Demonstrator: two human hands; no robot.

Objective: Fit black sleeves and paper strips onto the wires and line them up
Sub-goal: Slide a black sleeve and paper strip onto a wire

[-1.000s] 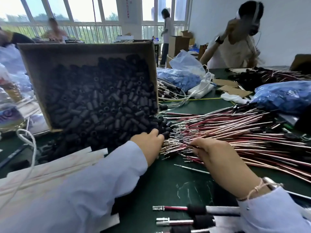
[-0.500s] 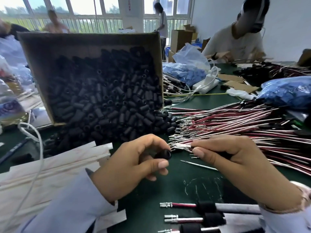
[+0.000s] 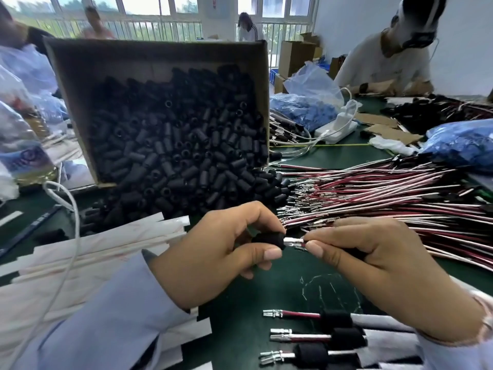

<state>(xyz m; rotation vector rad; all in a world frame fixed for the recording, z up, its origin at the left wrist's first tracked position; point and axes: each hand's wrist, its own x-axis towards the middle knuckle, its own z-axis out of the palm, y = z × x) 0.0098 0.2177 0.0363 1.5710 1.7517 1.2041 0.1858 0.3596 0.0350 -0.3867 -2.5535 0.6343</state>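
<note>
Since a second ago: left hand (image 3: 213, 252) has left the cardboard box (image 3: 149, 60); its grip is now clamped on one black sleeve (image 3: 268, 240). Right hand (image 3: 373, 265) pinches a wire; its metal terminal (image 3: 293, 242) enters the sleeve's bore. Threading has begun, above the green table (image 3: 266, 289). Sleeve: matte, tubular, foam-like. Three finished wires (image 3: 306, 335) lie aligned below.

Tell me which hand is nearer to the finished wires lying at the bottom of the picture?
Right. The right hand is directly above the finished wires, its wrist nearly over them. The left hand holds a black sleeve farther left and up.
</note>
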